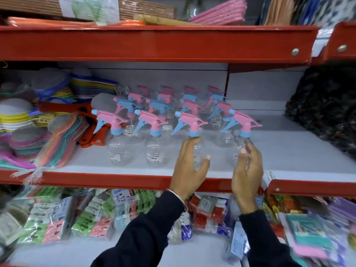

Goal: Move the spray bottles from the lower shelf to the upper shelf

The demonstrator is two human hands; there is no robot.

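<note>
Several clear spray bottles with pink and blue trigger heads stand in rows on the white middle shelf. My left hand curls around the body of the third front-row spray bottle, thumb on its right side, fingers on its left. The bottle stands on the shelf. My right hand lies with loose fingers against the front and right side of the rightmost front-row spray bottle, thumb on the clear body, not wrapped around it. Both sleeves are dark.
Netted scrubbers and a red plastic item crowd the shelf to the left of the bottles. A dark patterned bundle sits at the right. The red shelf lip runs in front. Packaged goods fill the shelf below.
</note>
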